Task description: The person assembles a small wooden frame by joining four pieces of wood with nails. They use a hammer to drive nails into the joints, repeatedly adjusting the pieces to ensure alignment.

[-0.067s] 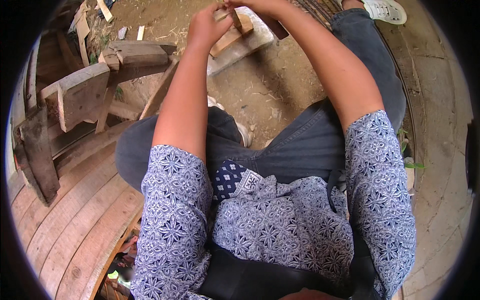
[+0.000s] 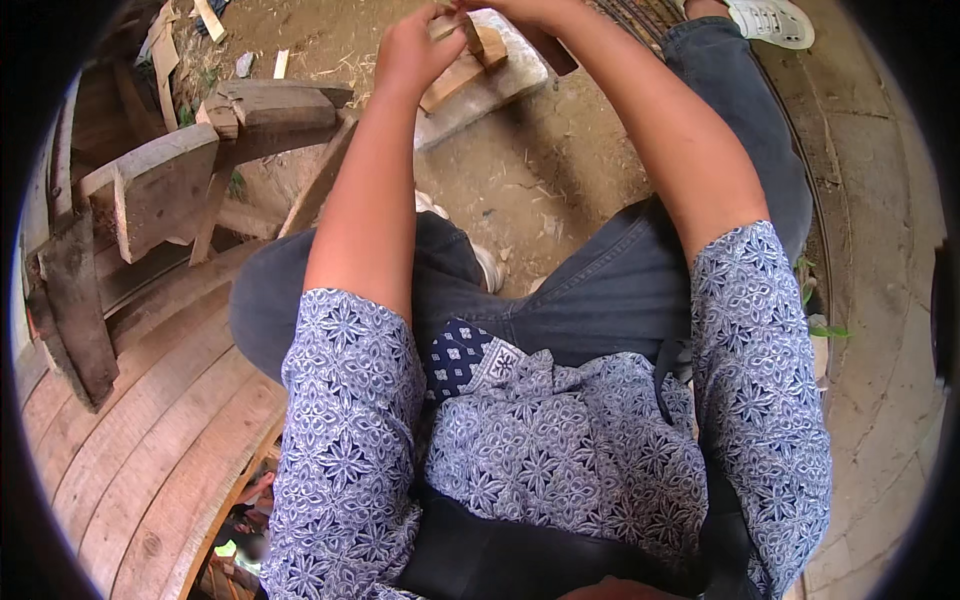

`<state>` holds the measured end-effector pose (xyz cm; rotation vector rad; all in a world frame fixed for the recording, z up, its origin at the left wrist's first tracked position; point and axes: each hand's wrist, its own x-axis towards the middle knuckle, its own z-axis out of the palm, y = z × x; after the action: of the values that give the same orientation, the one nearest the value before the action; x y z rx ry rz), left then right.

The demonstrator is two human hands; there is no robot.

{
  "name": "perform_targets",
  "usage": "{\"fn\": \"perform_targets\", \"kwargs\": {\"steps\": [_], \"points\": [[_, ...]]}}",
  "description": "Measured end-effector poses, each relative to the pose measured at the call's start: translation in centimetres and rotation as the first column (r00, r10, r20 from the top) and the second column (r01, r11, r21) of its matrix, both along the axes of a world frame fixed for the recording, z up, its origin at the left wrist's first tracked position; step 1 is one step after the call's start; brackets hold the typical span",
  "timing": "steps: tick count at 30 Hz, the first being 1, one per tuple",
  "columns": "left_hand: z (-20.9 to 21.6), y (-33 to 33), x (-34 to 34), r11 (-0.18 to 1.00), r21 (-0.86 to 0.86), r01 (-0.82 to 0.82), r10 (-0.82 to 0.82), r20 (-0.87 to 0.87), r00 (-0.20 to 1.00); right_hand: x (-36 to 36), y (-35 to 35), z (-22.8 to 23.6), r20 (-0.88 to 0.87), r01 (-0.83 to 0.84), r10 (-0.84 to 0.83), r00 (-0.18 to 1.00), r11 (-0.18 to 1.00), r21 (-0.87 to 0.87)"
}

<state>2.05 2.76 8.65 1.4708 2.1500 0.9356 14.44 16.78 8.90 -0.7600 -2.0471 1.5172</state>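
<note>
L hand (image 2: 420,50) is half-curled at the top of the view, fingertips by the upper end of a narrow wooden strip (image 2: 473,40); can't tell if it's actually gripping it. R hand (image 2: 525,10) is partly cut off by the top edge, fingers reaching in toward the same end; can't tell if wide, narrow or holding smth.

Strip is btwn the hands, just R of the L thumb, lower end over a wooden block (image 2: 460,82); contact unclear. Its long axis runs approx. up-down in view, lower end tipped slightly R. Block sits below/R of the L hand on a pale stone slab (image 2: 525,80), long axis lower L to upper R. Dark wooden bar (image 2: 550,50) pokes out under the R wrist, end pointing lower R.

Vs. prev. frame: virtually no diff.; hands, strip, block all approx. same pos.
</note>
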Motion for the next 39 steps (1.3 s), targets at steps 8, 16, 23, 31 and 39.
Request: {"fn": "perform_targets", "kwargs": {"steps": [8, 16, 23, 31, 39], "points": [[-0.9, 0.0, -0.6, 0.999, 0.038, -0.009, 0.010, -0.011, 1.000, 0.1, 0.1, 0.9, 0.111, -0.008, 0.003, 0.994, 0.999, 0.046], [0.5, 0.1, 0.3, 0.996, -0.057, -0.074, 0.074, -0.003, 0.997, 0.3, -0.2, 0.7, 0.103, 0.019, -0.021, 0.995, 1.000, 0.020], [0.5, 0.1, 0.3, 0.993, -0.084, -0.077, 0.077, -0.004, 0.997, 0.4, -0.4, 1.2, 0.134, 0.010, -0.010, 0.991, 1.000, 0.005], [0.0, 0.2, -0.5, 0.998, -0.042, -0.046, 0.049, 0.084, 0.995, 0.0, -0.3, 0.9, 0.041, 0.015, -0.013, 0.999, 0.999, -0.044], [-0.4, 0.5, -0.7, 0.996, -0.067, -0.061, 0.065, 0.071, 0.995, 0.1, -0.7, 1.5, 0.099, 0.006, 0.000, 0.995, 0.998, -0.067]]}}
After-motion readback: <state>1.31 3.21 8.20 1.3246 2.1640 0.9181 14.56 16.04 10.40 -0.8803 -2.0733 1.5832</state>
